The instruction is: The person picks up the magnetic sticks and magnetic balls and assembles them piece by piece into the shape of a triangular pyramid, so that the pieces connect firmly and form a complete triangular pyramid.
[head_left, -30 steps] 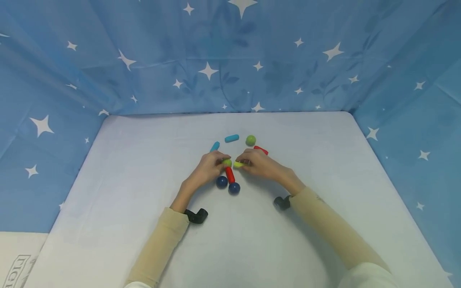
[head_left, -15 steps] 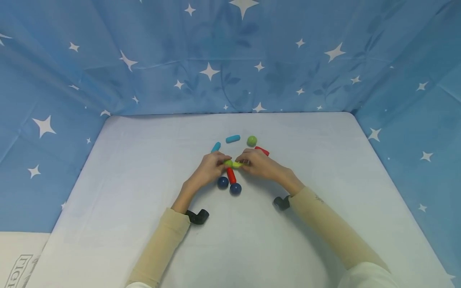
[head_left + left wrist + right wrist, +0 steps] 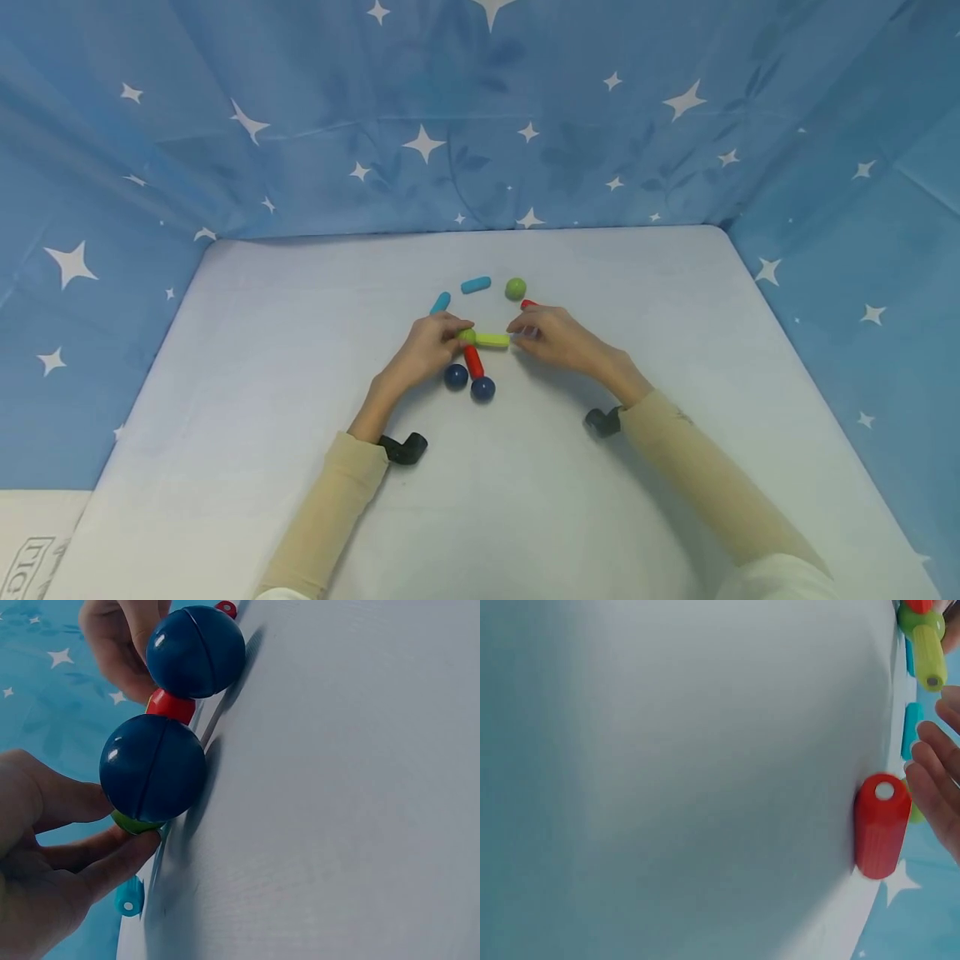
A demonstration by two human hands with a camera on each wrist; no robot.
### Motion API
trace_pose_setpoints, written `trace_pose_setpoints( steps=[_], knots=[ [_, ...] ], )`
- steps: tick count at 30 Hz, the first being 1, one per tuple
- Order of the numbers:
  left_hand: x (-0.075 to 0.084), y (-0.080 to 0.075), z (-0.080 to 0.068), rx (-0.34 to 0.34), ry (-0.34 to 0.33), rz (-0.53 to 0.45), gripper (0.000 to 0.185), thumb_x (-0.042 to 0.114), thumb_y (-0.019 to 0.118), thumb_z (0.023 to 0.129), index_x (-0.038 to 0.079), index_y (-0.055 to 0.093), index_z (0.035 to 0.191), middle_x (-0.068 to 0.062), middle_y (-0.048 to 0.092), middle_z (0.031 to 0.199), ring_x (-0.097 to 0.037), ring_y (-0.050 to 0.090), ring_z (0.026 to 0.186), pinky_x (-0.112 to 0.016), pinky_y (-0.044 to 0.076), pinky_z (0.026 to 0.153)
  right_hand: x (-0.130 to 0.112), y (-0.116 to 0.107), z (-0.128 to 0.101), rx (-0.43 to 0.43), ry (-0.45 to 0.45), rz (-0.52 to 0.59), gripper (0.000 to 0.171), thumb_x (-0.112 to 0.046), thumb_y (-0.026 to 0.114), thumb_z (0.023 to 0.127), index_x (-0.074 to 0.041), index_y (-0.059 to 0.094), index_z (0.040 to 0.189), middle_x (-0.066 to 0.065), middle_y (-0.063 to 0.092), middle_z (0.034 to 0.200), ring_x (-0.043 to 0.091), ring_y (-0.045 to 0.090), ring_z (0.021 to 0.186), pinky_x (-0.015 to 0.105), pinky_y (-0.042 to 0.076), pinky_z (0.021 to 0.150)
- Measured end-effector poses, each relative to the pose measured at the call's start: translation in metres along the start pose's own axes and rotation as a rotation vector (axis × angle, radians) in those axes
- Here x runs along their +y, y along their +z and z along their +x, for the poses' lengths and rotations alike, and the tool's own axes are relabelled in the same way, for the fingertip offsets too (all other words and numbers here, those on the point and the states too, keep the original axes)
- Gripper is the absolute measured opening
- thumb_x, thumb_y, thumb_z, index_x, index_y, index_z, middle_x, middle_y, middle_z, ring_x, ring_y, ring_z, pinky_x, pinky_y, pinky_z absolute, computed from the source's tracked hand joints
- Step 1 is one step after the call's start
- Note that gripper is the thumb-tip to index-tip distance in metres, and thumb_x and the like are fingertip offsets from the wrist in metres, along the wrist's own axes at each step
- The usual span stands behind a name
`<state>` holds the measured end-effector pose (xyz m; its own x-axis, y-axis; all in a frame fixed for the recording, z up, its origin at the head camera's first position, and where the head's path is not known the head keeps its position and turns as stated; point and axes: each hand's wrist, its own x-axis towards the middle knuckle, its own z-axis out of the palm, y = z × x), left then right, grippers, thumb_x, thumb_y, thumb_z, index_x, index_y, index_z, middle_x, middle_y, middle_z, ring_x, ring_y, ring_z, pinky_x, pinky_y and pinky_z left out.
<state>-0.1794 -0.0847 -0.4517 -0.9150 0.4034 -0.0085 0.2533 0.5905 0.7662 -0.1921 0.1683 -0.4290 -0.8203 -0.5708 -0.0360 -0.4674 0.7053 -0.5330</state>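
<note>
Now the yellow-green stick [image 3: 492,340] lies just above the frame's centre, joined end-on to the green ball [image 3: 467,336]; a second ago a gap parted them; the left hand [image 3: 423,350] pinches that ball, while the right hand [image 3: 551,337] has loosened, fingertips apart at the stick's free end; that joint looks made.

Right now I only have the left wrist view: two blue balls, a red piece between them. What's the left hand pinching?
Observer: A green ball, gripped by the left hand.
Operator: Anything joined to it?
Observer: A yellow-green stick runs from it toward the right hand.
Operator: Does that hand grip the stick?
Observer: Its fingertips are at the stick's end; whether they pinch it, I cannot tell.
</note>
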Motion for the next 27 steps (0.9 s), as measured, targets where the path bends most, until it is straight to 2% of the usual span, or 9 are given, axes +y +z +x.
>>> trace_pose_setpoints(
  steps=[10, 14, 20, 27],
  knots=[
    [0.001, 0.0, 0.0, 0.001, 0.002, 0.002, 0.034, 0.005, 0.068, 0.098, 0.0, 0.068, 0.132, -0.015, 0.068, 0.124, -0.028, 0.066, 0.113, -0.04, 0.057, 0.096, 0.011, -0.01, 0.0, 0.025, 0.049, 0.03, 0.025, -0.005, 0.07, 0.094, -0.003, 0.075, 0.118, 0.009, 0.072, 0.104, 0.023, 0.064, 0.094, 0.037, 0.059, 0.085],
    [0.001, 0.0, 0.0, 0.002, 0.001, -0.004, 0.034, 0.005, 0.067, 0.098, 0.0, 0.068, 0.131, -0.015, 0.068, 0.123, -0.027, 0.066, 0.111, -0.039, 0.057, 0.095, 0.015, -0.015, 0.008, 0.039, 0.066, 0.048, 0.025, -0.005, 0.069, 0.094, -0.002, 0.074, 0.118, 0.01, 0.071, 0.104, 0.024, 0.062, 0.092, 0.039, 0.058, 0.087],
    [0.002, 0.0, 0.0, 0.009, 0.006, -0.002, 0.033, 0.005, 0.067, 0.098, -0.001, 0.068, 0.131, -0.016, 0.069, 0.121, -0.025, 0.064, 0.103, -0.038, 0.057, 0.089, 0.021, -0.022, 0.02, 0.056, 0.106, 0.06, 0.024, -0.006, 0.069, 0.095, -0.001, 0.074, 0.118, 0.013, 0.071, 0.107, 0.027, 0.066, 0.097, 0.043, 0.059, 0.091],
    [0.004, -0.001, 0.0, 0.013, -0.004, 0.021, 0.034, 0.006, 0.069, 0.097, -0.002, 0.069, 0.13, -0.016, 0.069, 0.12, -0.024, 0.061, 0.098, -0.035, 0.055, 0.085, 0.027, -0.02, 0.03, 0.084, 0.135, 0.052, 0.025, -0.006, 0.07, 0.095, -0.003, 0.074, 0.119, 0.013, 0.07, 0.113, 0.028, 0.065, 0.101, 0.042, 0.058, 0.092]
  ],
)
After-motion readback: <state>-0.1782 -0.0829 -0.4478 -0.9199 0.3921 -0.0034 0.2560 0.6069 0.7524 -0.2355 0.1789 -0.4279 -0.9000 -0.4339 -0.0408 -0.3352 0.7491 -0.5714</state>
